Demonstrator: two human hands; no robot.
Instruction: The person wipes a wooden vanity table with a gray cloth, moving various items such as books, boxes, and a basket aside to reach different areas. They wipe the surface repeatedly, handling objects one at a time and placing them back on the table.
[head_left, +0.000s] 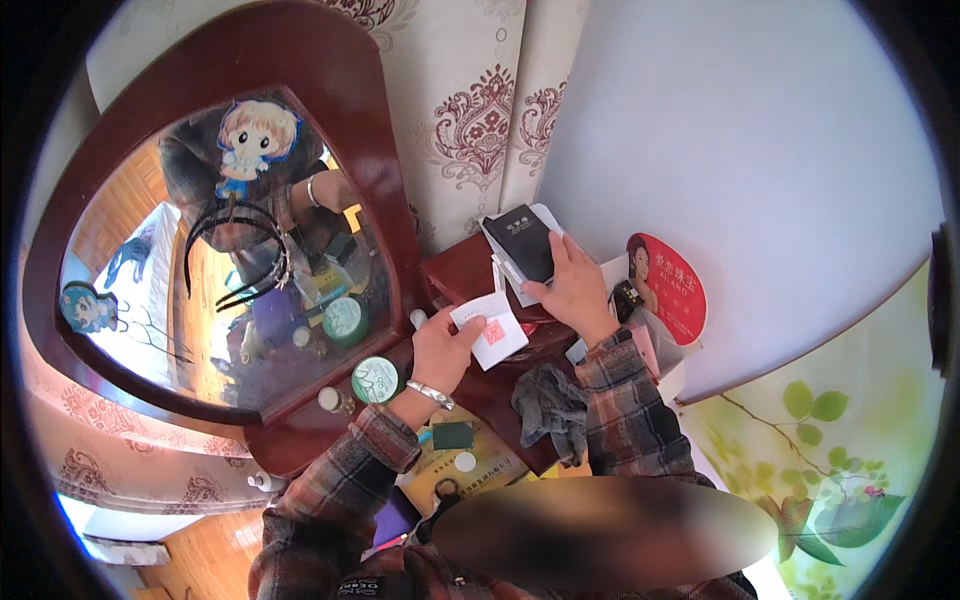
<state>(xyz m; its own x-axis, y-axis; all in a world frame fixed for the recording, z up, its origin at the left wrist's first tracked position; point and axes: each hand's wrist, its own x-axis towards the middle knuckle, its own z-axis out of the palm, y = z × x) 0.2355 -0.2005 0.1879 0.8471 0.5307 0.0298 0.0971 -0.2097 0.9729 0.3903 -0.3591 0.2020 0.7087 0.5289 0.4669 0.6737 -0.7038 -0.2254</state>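
My left hand (442, 351) pinches a small folded white paper (491, 346) between thumb and fingers; a red printed code shows on it. A silver bangle (431, 394) circles that wrist. To the right and a little farther off, my right hand (576, 289) grips the right edge of a black notebook (520, 240), thumb at its near corner and fingers along its side. White papers (556, 217) lie under the notebook, on a dark red wooden dresser (457, 266). What my right fingertips touch underneath is hidden.
A mirror (300, 247) in a dark red frame stands left, with black headbands (240, 232) on it. Before it are a green round tub (376, 379) and a small jar (335, 400). Grey cloth (551, 409) lies nearer me. A red fan-shaped card (670, 289) leans against the right wall.
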